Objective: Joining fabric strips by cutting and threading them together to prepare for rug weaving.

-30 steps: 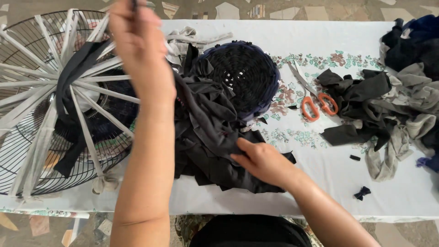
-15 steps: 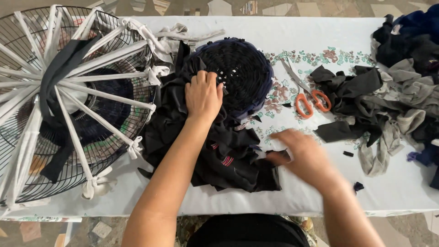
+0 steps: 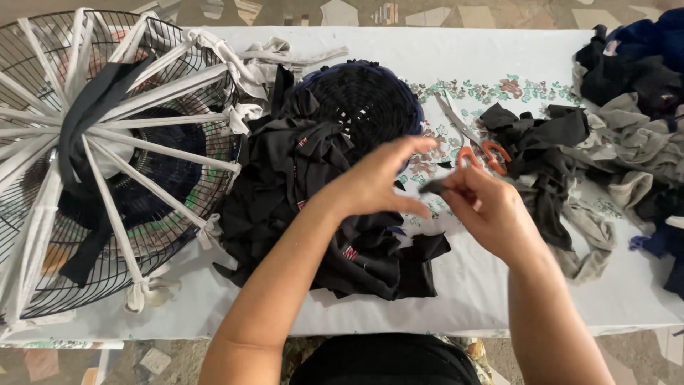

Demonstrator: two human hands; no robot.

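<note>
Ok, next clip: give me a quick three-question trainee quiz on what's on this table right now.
1. True or false: the scissors have orange handles.
2. What does the right hand pinch? A) a dark fabric strip B) a spoon C) a needle
3. On which side of the table does the wire fan guard, wrapped with white strips, lie, as the person faces it?

Key: 1 true; 2 A; 3 the left side, beside the black cloth pile under the left hand.

Bare forearms, black garment below.
</note>
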